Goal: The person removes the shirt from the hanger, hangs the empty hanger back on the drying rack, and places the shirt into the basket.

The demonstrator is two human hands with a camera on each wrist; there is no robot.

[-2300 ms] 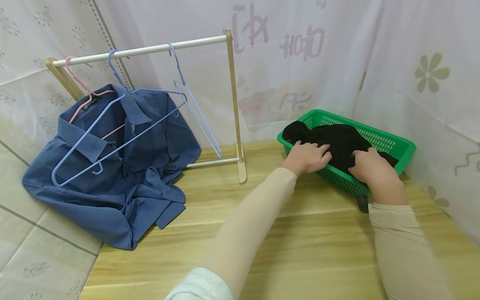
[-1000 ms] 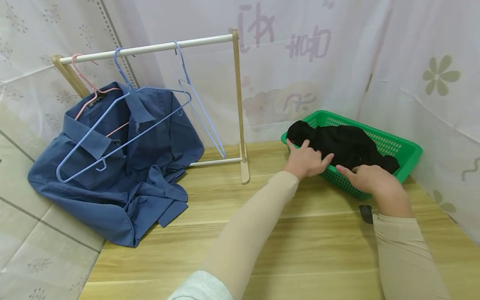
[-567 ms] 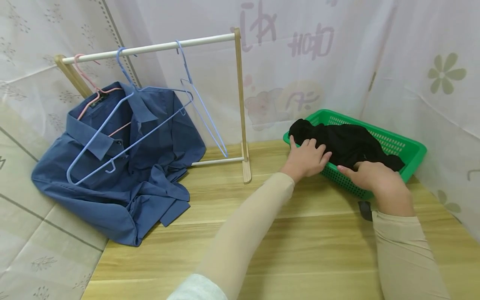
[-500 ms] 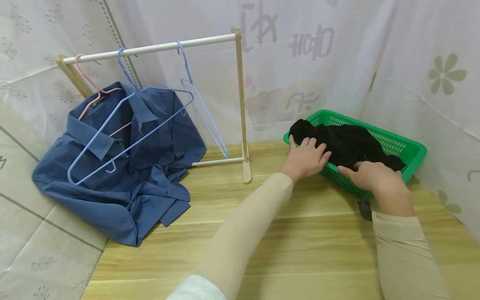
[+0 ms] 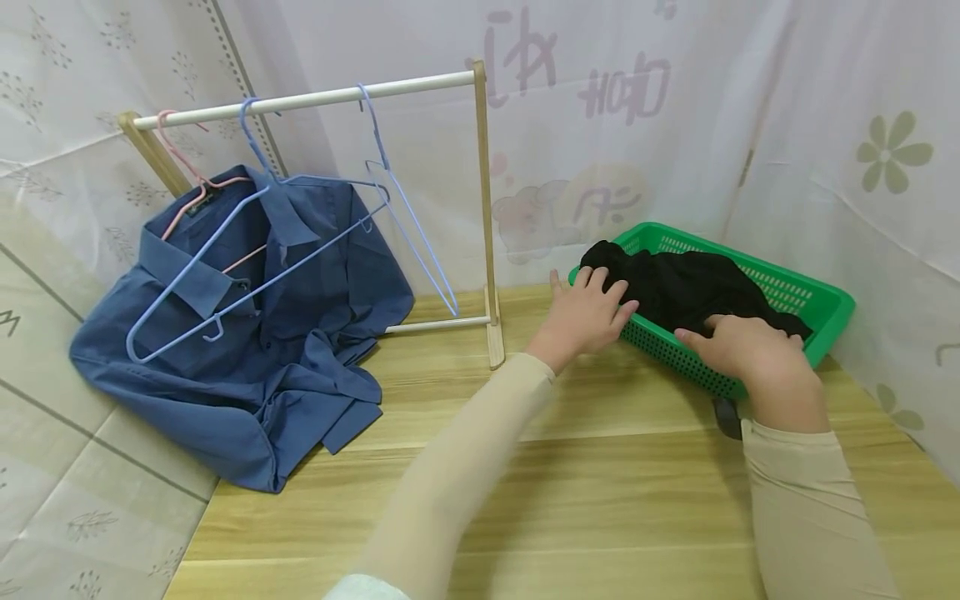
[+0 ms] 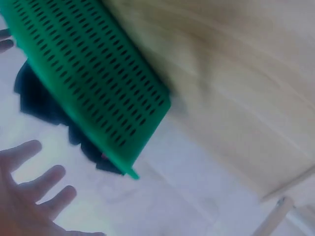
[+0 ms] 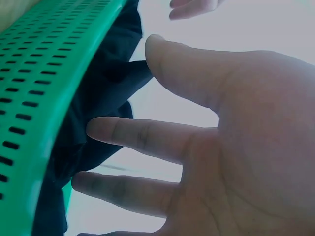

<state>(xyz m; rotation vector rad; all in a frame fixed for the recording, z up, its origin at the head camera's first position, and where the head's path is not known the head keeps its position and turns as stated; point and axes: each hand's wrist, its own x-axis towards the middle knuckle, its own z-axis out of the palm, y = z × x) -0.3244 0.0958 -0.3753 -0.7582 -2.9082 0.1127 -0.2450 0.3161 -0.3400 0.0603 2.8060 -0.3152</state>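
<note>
Black folded or bunched cloth (image 5: 697, 283) lies in a green perforated basket (image 5: 832, 304) at the right of the table. My left hand (image 5: 581, 321) is at the basket's left end, fingers spread; the left wrist view shows its fingers (image 6: 47, 182) apart from the basket wall (image 6: 93, 73) with nothing between them. My right hand (image 5: 761, 358) reaches over the near rim. In the right wrist view its fingers (image 7: 142, 135) are extended, with the tips at the dark cloth (image 7: 106, 93), and the thumb stands apart from them.
A small clothes rack (image 5: 483, 200) stands at the back left. From its white bar hang a blue shirt (image 5: 322, 275) on a pink hanger (image 5: 176, 150), plus two blue hangers (image 5: 408, 208). Patterned curtains (image 5: 675, 125) border the wooden table (image 5: 585, 500).
My left hand has drawn back leftward off the cloth and spread its fingers. My right hand has moved from on top of the cloth to the near rim. The cloth now lies flatter.
</note>
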